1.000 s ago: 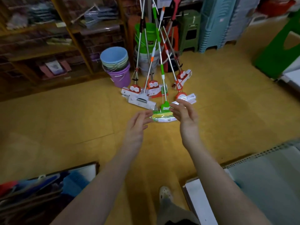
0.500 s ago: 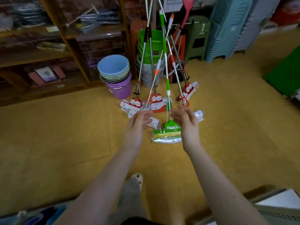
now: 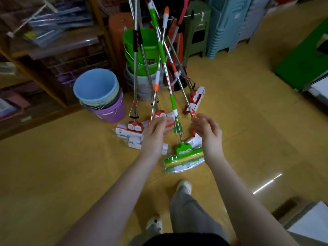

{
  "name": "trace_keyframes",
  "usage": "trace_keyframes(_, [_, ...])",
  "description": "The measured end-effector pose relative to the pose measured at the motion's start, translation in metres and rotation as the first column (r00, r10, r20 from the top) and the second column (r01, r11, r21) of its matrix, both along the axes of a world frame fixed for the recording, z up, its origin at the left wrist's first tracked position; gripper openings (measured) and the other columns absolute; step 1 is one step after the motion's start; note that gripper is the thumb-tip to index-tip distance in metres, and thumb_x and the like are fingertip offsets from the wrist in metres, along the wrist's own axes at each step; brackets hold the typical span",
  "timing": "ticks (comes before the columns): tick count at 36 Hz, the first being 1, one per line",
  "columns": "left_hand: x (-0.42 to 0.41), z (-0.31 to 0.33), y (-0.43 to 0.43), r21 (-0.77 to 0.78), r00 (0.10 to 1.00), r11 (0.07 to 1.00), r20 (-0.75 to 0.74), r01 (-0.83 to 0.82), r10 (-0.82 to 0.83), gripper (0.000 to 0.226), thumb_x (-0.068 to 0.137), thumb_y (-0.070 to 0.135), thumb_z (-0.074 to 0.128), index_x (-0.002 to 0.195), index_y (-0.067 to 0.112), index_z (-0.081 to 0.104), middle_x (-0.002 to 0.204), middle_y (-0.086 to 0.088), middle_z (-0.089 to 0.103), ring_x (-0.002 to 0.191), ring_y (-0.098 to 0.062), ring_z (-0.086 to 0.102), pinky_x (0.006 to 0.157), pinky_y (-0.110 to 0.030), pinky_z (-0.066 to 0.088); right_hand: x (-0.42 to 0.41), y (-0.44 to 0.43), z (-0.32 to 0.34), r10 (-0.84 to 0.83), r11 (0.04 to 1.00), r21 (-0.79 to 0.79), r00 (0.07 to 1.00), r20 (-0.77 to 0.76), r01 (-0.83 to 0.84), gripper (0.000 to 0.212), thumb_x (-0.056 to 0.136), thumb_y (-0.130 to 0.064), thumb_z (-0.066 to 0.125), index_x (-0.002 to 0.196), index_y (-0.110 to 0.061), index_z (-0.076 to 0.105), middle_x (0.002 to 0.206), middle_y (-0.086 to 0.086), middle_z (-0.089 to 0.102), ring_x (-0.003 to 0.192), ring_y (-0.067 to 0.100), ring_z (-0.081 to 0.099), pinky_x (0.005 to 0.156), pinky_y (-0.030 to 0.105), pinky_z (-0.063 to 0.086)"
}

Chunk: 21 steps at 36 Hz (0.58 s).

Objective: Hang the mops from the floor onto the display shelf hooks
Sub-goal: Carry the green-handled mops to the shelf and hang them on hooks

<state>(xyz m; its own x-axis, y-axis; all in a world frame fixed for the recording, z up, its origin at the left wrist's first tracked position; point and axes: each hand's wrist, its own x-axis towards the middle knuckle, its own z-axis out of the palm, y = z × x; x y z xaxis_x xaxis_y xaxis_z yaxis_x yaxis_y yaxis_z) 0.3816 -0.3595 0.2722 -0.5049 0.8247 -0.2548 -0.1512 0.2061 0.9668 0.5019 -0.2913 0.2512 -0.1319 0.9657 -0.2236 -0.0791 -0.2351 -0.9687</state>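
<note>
At the far left a wooden shelf unit (image 3: pixel 53 55) holds packaged goods too blurred to identify, and its top is cut off by the frame. Just right of it, on the yellow floor (image 3: pixel 53 166), stands a stack of buckets (image 3: pixel 99 93), blue on top and purple at the bottom; a pale label on the purple one cannot be read. Behind, a stack of green buckets (image 3: pixel 142 50) sits partly hidden by mop handles. The mops (image 3: pixel 156 96) stand in a leaning cluster, heads on the floor, handle tops running out of the upper edge. Their heads carry red and white packaging with print too small to read. The left hand (image 3: pixel 156 132) reaches forward with fingers spread, holding nothing, covering part of one packaged head. The green mop (image 3: pixel 182 153) lies nearest, its green and yellow head in clear wrap on the floor between the two hands. The right hand (image 3: pixel 207 130) is likewise open and empty, fingertips just beside a red-handled mop's lower shaft. Further right, stacked stools (image 3: pixel 221 27) in pale blue are cropped at the top.
</note>
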Motion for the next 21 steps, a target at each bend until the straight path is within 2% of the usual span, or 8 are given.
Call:
trace_keyframes(5, [-0.020,-0.017,0.067,-0.006,0.998,1.000,0.048,-0.027,0.027,0.044,0.101,0.029,0.027,0.103,0.007,0.064,0.098,0.000,0.067,0.088,-0.009,0.064,0.069,-0.012,0.049,-0.019,0.065,-0.015,0.036,0.999,-0.020,0.999,0.001,-0.036,0.026,0.096,-0.013,0.045,0.116,-0.001,0.057,0.106,0.015,0.066,0.094,0.022,0.064,0.074,0.012,0.050])
trace_keyframes(9, [-0.033,-0.039,0.132,-0.066,0.997,0.995,0.033,-0.068,0.071,0.042,0.101,0.034,0.026,0.092,0.023,0.065,0.100,0.003,0.068,0.096,-0.013,0.064,0.080,-0.025,0.047,-0.031,0.131,-0.032,0.078,0.996,-0.045,0.997,0.007,-0.077,0.025,0.099,-0.013,0.041,0.116,-0.005,0.058,0.106,0.011,0.068,0.097,0.021,0.064,0.076,0.015,0.048])
trace_keyframes(12, [-0.042,-0.057,0.179,-0.116,0.992,0.988,0.065,-0.104,0.112,0.038,0.101,0.032,0.028,0.091,0.021,0.063,0.097,0.003,0.067,0.094,-0.013,0.063,0.086,-0.030,0.047,-0.038,0.176,-0.049,0.066,0.995,-0.083,0.998,0.017,-0.064,0.026,0.099,-0.015,0.040,0.116,-0.007,0.058,0.105,0.009,0.069,0.096,0.020,0.065,0.077,0.018,0.048])
trace_keyframes(17, [-0.065,-0.093,0.238,-0.120,0.988,0.983,0.048,-0.139,0.145,0.033,0.100,0.029,0.032,0.100,0.017,0.063,0.102,0.001,0.067,0.101,-0.017,0.063,0.091,-0.033,0.046,-0.062,0.238,-0.082,0.077,0.989,-0.127,0.997,0.020,-0.074,0.026,0.100,-0.020,0.040,0.115,-0.011,0.059,0.105,0.007,0.070,0.099,0.018,0.065,0.081,0.022,0.048])
trace_keyframes(21, [-0.091,-0.134,0.292,-0.177,0.979,0.967,0.059,-0.184,0.197,0.033,0.100,0.029,0.033,0.087,0.026,0.063,0.096,0.005,0.067,0.098,-0.018,0.062,0.084,-0.031,0.046,-0.096,0.286,-0.119,0.104,0.984,-0.149,0.994,0.037,-0.097,0.023,0.099,-0.020,0.040,0.109,-0.017,0.061,0.106,0.007,0.070,0.100,0.019,0.065,0.085,0.025,0.048])
